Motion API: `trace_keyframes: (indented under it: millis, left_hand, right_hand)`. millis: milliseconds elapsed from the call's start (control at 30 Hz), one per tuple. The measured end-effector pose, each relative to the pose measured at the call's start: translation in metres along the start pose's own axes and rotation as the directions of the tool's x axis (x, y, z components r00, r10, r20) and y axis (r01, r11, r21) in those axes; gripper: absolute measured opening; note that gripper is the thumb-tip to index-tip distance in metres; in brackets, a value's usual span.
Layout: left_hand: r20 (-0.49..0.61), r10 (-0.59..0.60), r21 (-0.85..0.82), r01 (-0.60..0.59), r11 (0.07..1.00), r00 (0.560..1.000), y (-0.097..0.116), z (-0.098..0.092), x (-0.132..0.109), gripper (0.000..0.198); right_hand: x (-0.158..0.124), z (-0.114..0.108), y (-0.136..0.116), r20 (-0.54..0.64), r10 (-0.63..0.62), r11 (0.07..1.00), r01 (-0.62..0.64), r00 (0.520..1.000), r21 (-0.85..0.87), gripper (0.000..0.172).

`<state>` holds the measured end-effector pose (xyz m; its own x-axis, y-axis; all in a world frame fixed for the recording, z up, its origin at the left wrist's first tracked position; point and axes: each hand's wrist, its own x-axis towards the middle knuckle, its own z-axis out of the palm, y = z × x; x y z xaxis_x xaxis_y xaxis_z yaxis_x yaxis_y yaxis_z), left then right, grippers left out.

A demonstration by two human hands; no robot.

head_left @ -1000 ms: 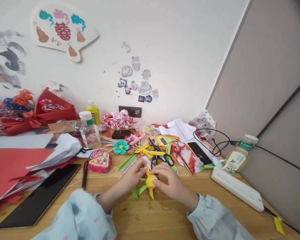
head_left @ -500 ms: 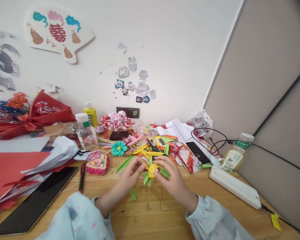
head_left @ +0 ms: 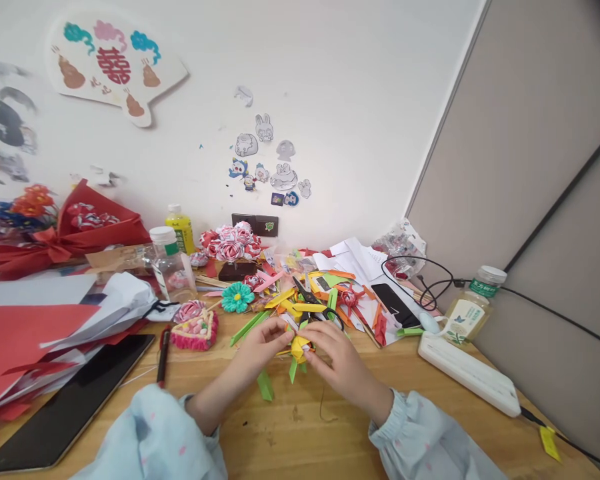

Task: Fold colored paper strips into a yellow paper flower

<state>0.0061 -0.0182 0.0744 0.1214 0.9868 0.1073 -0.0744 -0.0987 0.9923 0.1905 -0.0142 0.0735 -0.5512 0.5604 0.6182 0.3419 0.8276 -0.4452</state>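
Both my hands meet over the wooden desk (head_left: 300, 433) around a small yellow folded paper flower (head_left: 299, 347) with green paper leaves. My left hand (head_left: 263, 344) pinches its left side with curled fingers. My right hand (head_left: 330, 353) grips its right side, fingers bent over it. One green paper strip (head_left: 265, 385) lies loose on the desk just below my left hand. Black-handled scissors (head_left: 316, 303) lie just behind my hands among coloured paper strips.
A dark tablet (head_left: 65, 407) and red paper sheets (head_left: 20, 333) lie at the left, with a pen (head_left: 161, 355) beside. A teal paper flower (head_left: 237, 297), bottles, a phone (head_left: 391, 303), cables and a white power strip (head_left: 467, 380) crowd the back and right.
My hands lifted the yellow flower half a second ago with its green leaves spread, then brought it back down close to the desk and closed in around it.
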Motion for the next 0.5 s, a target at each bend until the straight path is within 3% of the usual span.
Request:
trace_keyframes:
  millis: [267,500]
  left_hand:
    - [-0.075,0.083,0.058,-0.079,0.995,0.994,-0.0061,0.0017,-0.0003,0.039]
    - [-0.086,0.048,-0.101,-0.057,0.993,0.995,0.0003,-0.0002,-0.0009,0.038]
  right_hand:
    - [-0.0002,0.0026,0.0001,0.035,-0.033,0.999,0.032,0.999,0.009,0.022]
    - [-0.003,0.0032,0.006,-0.125,0.108,0.992,-0.098,0.986,0.081,0.039]
